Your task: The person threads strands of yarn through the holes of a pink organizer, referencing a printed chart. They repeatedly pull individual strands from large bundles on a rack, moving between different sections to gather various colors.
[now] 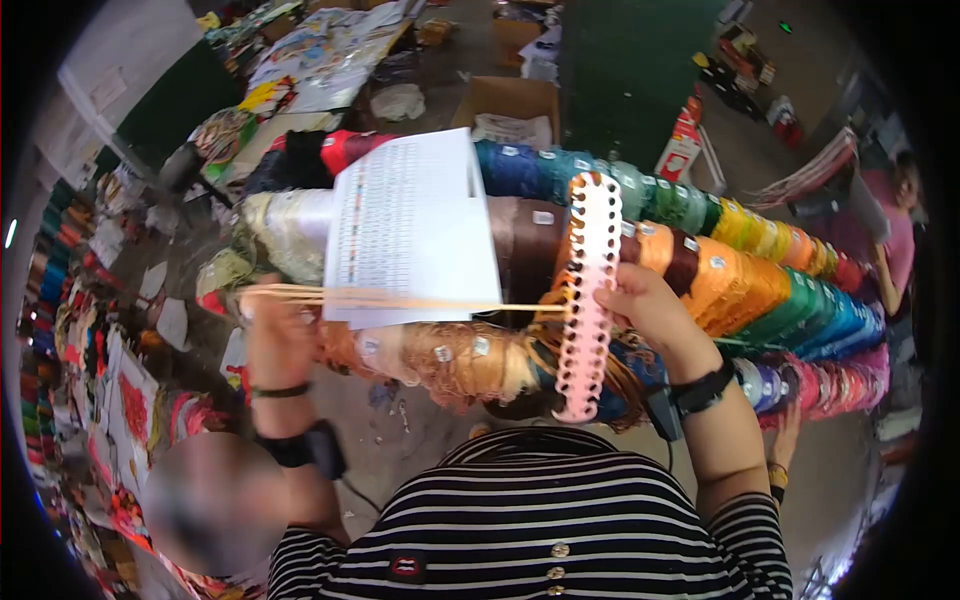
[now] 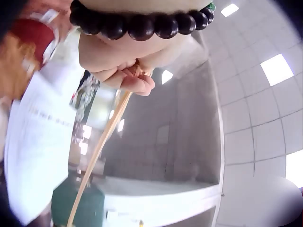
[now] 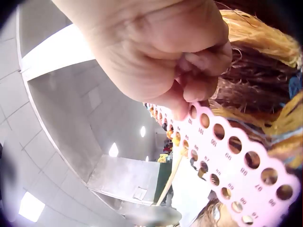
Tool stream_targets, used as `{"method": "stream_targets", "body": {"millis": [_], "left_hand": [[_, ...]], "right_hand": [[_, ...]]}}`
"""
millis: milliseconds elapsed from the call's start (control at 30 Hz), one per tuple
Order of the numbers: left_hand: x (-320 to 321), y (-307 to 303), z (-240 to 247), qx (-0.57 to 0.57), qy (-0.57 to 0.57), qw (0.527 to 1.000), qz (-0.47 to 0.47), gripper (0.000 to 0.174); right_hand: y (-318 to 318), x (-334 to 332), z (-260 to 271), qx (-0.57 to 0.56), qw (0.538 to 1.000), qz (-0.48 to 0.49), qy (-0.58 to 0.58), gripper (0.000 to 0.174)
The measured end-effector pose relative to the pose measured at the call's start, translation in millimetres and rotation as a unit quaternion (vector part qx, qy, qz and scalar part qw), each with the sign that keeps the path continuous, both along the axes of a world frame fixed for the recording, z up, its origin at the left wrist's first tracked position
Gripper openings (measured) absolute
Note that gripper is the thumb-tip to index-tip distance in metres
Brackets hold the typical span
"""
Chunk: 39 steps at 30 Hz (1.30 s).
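A long pink plate [image 1: 593,290] with numbered holes along both edges stands nearly upright in the head view. My right hand [image 1: 650,308] pinches it by its right edge, thumb and curled fingers close to the holes in the right wrist view. Pale orange thread strands [image 1: 400,299] stretch taut from a hole on the plate's left side across to my left hand [image 1: 280,340]. Its curled fingers grip the strand ends, as the left wrist view shows. Other threads, darker orange [image 1: 550,310], hang at the plate's left edge. A printed chart sheet [image 1: 410,230] lies behind the strands.
Rows of labelled thread skeins [image 1: 740,280] in many colours hang on bars before me. Beyond stand a cardboard box [image 1: 510,97] and a table strewn with papers [image 1: 325,60]. At the right, another person [image 1: 895,240] in pink stands near the rack's end.
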<state>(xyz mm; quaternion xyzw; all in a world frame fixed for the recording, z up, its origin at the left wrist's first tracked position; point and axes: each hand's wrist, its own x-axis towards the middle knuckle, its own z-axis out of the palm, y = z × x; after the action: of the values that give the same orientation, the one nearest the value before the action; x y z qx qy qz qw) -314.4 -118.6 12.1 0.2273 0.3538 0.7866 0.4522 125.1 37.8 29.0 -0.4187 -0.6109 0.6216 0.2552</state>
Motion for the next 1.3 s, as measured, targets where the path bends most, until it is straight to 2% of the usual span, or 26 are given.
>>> {"method": "stream_targets", "body": {"millis": [67,100,133,200,233,333,367,433,467,500,533,600,667,700,733,800,867,1000,1067,1133,1233,1300], "left_hand": [[-60,-28,-2,0.057,-0.051,0.997,0.034,0.035],[-75,-40,-8,0.073,-0.051,0.996,0.015,0.036],[-82,-52,-16,0.089,-0.052,0.995,-0.001,0.037],[-82,-71,-26,0.074,-0.031,0.996,0.029,0.036],[-78,-73,-26,0.068,-0.019,0.996,0.048,0.036],[-57,-76,-28,-0.041,-0.03,0.988,0.146,0.035],[-64,-81,-46,-0.133,0.086,0.981,0.112,0.034],[-45,-90,-51,-0.341,0.188,0.907,0.158,0.039],[-36,-97,-52,-0.439,0.241,0.85,0.165,0.041],[-58,-110,-84,-0.485,0.318,0.799,0.161,0.043],[-83,-127,-116,-0.468,0.438,0.752,0.155,0.045],[-68,-133,-115,-0.446,0.47,0.739,0.182,0.047],[-20,-114,-64,-0.435,0.414,0.777,0.189,0.04],[-7,-102,-42,-0.425,0.425,0.776,0.192,0.037],[-9,-92,-31,-0.4,0.415,0.794,0.193,0.034],[-12,-68,-1,-0.347,0.476,0.786,0.188,0.032],[-18,-41,29,-0.317,0.546,0.746,0.212,0.033],[-100,5,54,-0.257,0.576,0.746,0.211,0.031],[-157,34,56,-0.23,0.569,0.761,0.212,0.03],[-193,59,74,-0.231,0.628,0.713,0.208,0.031],[-262,102,63,-0.201,0.669,0.687,0.199,0.033],[-277,126,61,-0.267,0.616,0.727,0.143,0.035]], "right_hand": [[10,7,-8,0.016,1.0,-0.001,0.004,0.011],[6,2,-3,0.016,1.0,0.001,0.0,0.011],[3,-5,1,0.014,1.0,0.005,-0.004,0.012],[8,-14,-1,0.083,0.995,0.019,-0.057,0.014],[11,-17,1,0.078,0.994,0.033,-0.072,0.015],[18,-28,2,0.068,0.995,0.05,-0.054,0.014],[20,-29,7,0.088,0.991,0.048,-0.088,0.014],[30,-32,-8,0.094,0.992,0.044,-0.067,0.014],[35,-33,-16,0.094,0.993,0.043,-0.057,0.014],[37,-34,-20,0.099,0.993,0.044,-0.054,0.015],[39,-34,-24,0.103,0.992,0.047,-0.05,0.016],[46,-34,-39,0.122,0.99,0.053,-0.046,0.018],[55,-32,-63,0.16,0.984,0.069,-0.034,0.021],[55,-31,-63,0.161,0.983,0.049,-0.07,0.025],[52,-29,-62,0.159,0.981,0.026,-0.104,0.029],[47,-26,-51,0.145,0.986,0.026,-0.083,0.032],[45,-19,-37,0.109,0.992,0.009,-0.063,0.033],[58,9,10,0.16,0.975,0.028,-0.153,0.023],[57,9,56,0.14,0.978,0.005,-0.155,0.017],[57,-6,95,0.196,0.968,-0.034,-0.15,0.015],[50,-82,166,0.275,0.954,-0.048,-0.111,0.017],[42,-165,195,0.324,0.94,-0.05,-0.093,0.021]]}}
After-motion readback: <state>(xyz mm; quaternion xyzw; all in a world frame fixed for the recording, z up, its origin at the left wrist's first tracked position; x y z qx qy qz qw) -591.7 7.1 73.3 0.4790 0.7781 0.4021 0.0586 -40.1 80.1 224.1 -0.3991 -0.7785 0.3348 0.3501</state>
